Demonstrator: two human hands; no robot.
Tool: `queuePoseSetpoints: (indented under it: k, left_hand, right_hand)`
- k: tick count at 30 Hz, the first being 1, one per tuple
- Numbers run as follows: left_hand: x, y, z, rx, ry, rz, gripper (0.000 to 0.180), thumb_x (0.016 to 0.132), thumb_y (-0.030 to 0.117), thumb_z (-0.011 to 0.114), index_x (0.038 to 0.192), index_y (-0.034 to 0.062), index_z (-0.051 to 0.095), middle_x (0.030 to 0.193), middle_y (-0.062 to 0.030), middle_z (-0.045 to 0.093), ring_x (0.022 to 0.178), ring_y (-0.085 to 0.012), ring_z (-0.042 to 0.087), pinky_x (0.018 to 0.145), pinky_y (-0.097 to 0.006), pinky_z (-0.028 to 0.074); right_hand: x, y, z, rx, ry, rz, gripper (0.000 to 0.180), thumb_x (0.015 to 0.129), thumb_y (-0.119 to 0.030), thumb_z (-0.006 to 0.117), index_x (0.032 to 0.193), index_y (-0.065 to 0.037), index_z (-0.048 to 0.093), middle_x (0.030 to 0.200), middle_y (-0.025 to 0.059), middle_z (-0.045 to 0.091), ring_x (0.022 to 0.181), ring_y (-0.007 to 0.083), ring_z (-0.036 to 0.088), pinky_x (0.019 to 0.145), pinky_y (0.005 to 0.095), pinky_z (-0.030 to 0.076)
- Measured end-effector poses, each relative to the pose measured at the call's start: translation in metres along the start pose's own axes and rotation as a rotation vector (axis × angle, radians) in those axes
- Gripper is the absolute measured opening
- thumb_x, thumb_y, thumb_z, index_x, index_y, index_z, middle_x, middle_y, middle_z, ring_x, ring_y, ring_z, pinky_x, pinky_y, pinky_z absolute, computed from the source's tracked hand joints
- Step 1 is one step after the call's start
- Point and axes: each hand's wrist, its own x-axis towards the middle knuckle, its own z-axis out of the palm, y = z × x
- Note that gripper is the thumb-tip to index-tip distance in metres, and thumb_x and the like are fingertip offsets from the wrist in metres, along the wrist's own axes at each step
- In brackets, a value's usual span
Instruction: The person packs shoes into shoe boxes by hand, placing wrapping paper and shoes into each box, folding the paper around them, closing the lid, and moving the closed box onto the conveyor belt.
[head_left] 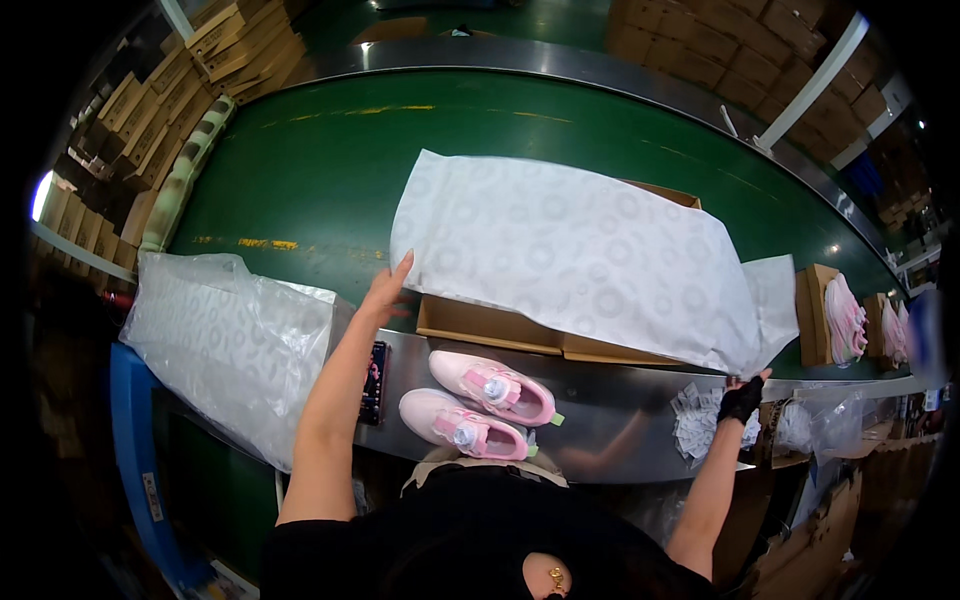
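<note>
A large white sheet of wrapping paper [570, 250] with a faint ring pattern spreads over an open cardboard shoe box [490, 327], hiding most of it. My left hand [383, 292] pinches the sheet at its near left corner, thumb on top; its other fingers are slightly blurred. At the near right corner, my right hand [742, 397], in a black fingerless glove, grips the sheet, which bunches up there. Close to my body, a pair of pink shoes [490, 390] with pale stuffing inside lies on the metal edge [610, 400], between my two forearms.
A stack of patterned white paper [230, 340] under clear plastic stands at left. Small white packets [700, 425] lie beside my right hand. Further right, boxes with pink shoes [845, 320] sit on the green conveyor belt [330, 140]. Cardboard boxes [150, 110] are piled at far left.
</note>
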Motion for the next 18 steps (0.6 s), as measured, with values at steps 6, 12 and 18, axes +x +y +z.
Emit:
queuePoseSetpoints:
  k: [6, 12, 18]
  left_hand:
    - [0.02, -0.039, 0.03, -0.804, -0.117, -0.374, 0.041, 0.076, 0.023, 0.062, 0.106, -0.0002, 0.047, 0.103, -0.0146, 0.053, 0.095, -0.0251, 0.052, 0.08, -0.038, 0.045]
    - [-0.016, -0.032, 0.067, -0.961, -0.383, -0.511, 0.026, 0.081, 0.012, 0.055, 0.104, 0.002, 0.048, 0.098, -0.0116, 0.055, 0.088, -0.0243, 0.054, 0.081, -0.039, 0.045]
    - [-0.031, -0.041, 0.067, -0.851, -0.158, -0.2, 0.032, 0.085, 0.017, 0.05, 0.115, 0.0117, 0.04, 0.103, -0.0085, 0.053, 0.088, -0.0242, 0.056, 0.072, -0.044, 0.049]
  right_hand:
    - [-0.068, 0.049, -0.04, -0.128, -0.282, 0.066, 0.027, 0.081, -0.036, 0.052, 0.085, -0.009, 0.051, 0.082, 0.0041, 0.055, 0.075, 0.0141, 0.053, 0.063, 0.0292, 0.042]
    - [-0.29, 0.075, 0.059, -0.756, -1.868, -1.014, 0.017, 0.064, -0.016, 0.06, 0.078, -0.006, 0.056, 0.073, 0.0068, 0.056, 0.076, 0.0233, 0.055, 0.068, 0.0329, 0.044]
    - [-0.33, 0.111, 0.055, -1.007, -1.852, -1.452, 0.011, 0.068, -0.021, 0.054, 0.071, -0.011, 0.056, 0.069, 0.0028, 0.056, 0.078, 0.0174, 0.053, 0.072, 0.038, 0.037]
